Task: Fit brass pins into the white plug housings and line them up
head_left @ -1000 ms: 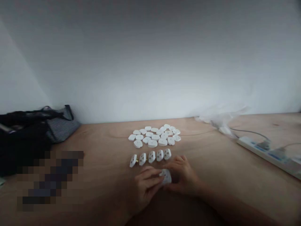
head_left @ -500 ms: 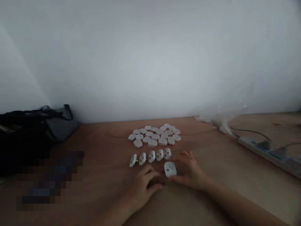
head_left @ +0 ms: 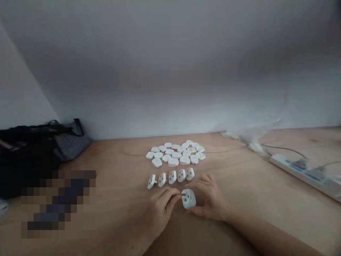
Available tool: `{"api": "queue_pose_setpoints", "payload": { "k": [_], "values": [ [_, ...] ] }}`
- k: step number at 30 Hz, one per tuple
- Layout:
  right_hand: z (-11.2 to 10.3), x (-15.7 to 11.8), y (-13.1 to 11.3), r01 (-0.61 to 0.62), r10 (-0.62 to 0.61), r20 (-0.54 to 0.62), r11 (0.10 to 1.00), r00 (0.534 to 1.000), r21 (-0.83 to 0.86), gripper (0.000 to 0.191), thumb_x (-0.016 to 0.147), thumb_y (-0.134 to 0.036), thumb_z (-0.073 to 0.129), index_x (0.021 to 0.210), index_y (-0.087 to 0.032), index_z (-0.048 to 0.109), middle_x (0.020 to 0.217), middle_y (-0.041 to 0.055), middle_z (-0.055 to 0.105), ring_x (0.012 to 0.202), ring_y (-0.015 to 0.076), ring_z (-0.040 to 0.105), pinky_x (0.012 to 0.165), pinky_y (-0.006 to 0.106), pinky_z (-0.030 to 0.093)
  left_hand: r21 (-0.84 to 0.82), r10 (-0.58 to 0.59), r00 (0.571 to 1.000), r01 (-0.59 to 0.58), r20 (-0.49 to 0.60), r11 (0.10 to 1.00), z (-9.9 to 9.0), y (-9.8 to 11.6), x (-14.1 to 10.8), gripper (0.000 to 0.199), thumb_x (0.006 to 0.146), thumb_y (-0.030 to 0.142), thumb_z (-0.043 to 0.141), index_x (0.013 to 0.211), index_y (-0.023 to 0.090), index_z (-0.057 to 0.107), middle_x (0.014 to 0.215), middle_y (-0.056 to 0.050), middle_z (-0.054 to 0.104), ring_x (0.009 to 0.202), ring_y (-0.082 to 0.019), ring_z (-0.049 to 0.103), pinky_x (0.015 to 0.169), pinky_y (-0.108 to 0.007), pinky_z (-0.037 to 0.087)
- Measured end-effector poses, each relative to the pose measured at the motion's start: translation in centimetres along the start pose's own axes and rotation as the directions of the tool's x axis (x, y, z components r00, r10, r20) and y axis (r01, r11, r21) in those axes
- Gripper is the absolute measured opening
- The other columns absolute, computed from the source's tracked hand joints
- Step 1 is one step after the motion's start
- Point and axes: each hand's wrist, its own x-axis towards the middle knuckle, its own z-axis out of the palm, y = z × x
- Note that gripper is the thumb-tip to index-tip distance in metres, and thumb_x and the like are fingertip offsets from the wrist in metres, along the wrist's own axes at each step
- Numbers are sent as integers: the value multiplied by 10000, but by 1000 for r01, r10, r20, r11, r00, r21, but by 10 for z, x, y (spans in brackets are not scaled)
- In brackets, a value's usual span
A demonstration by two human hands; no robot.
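My right hand [head_left: 211, 199] grips a white plug housing [head_left: 189, 201] by its edges, thumb below and fingers above. The housing is tilted up, its face with round holes toward me. At its left edge, a small metal pin [head_left: 183, 194] sits pinched between the thumb and forefinger of my left hand [head_left: 160, 209]. The pin touches or overlaps the housing; whether it is inside a hole I cannot tell. Just beyond my hands stands a row of several similar white housings [head_left: 172, 177], with brass-coloured pins showing behind the leftmost ones.
Several more white plug pieces [head_left: 173, 162] lie clustered farther back on the wooden table [head_left: 114, 199]. A power strip [head_left: 298, 171] with cords and a clear plastic bag [head_left: 254, 140] are at right. A black bag [head_left: 29, 160] and a pixelated dark object [head_left: 62, 199] are at left.
My left fingers have closed in a pinch on the pin and moved up to the housing's left edge. My right hand has shifted the housing slightly left and down.
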Motion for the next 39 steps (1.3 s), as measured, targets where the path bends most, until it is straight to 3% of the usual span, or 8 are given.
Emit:
{"api": "queue_pose_setpoints", "payload": {
  "k": [11, 20, 25, 29, 34, 39],
  "values": [
    [0, 2, -10, 40, -40, -1, 998, 999, -52, 511, 622, -484, 702, 1048, -228, 582, 926, 37, 684, 838, 229, 557, 742, 359, 307, 96, 40, 997, -47, 73, 994, 2, -1, -1, 190, 923, 233, 430, 839, 181, 593, 750, -23, 634, 693, -151, 606, 644, -248, 479],
    [9, -2, -10, 51, -55, -49, 996, 997, -74, 571, 621, -520, 692, 1085, -216, 556, 932, 56, 681, 823, 234, 549, 727, 361, 302, 23, 17, 999, -16, -38, 1000, 1, 4, 0, 154, 867, 254, 549, 753, 177, 619, 708, -23, 612, 680, -147, 587, 637, -243, 476],
    [9, -1, -13, 28, -31, -69, 999, 997, -40, 580, 575, -490, 736, 1059, -220, 564, 923, 45, 675, 821, 227, 551, 739, 359, 312, 31, 138, 988, -137, -65, 990, -1, -3, -2, 134, 867, 243, 555, 901, 184, 670, 781, -47, 593, 719, -153, 573, 655, -256, 489],
    [9, -3, -10, -31, 29, -90, 999, 996, -24, 616, 579, -490, 734, 1106, -231, 547, 972, 57, 658, 854, 239, 556, 762, 366, 339, 4, 233, 969, -234, 88, 972, -9, -6, 0, 262, 885, 265, 524, 1124, 209, 615, 896, -73, 597, 811, -175, 565, 733, -296, 492],
    [11, -5, -4, -61, 61, -99, 998, 993, 3, 643, 568, -465, 756, 1129, -236, 540, 932, 44, 655, 828, 233, 555, 758, 368, 362, 26, 202, 929, -220, 310, 975, -16, -1, 3, 376, 881, 354, 510, 1242, 254, 527, 1073, -97, 569, 955, -225, 537, 828, -378, 477],
    [9, -5, -2, -52, 55, -82, 998, 995, 37, 708, 539, -509, 775, 1145, -232, 536, 960, 61, 643, 854, 247, 547, 775, 386, 364, 62, 164, 937, -192, 308, 979, -16, -3, 0, 522, 817, 455, 571, 1283, 237, 475, 1111, -95, 571, 983, -244, 540, 858, -385, 467]
  ]
}}
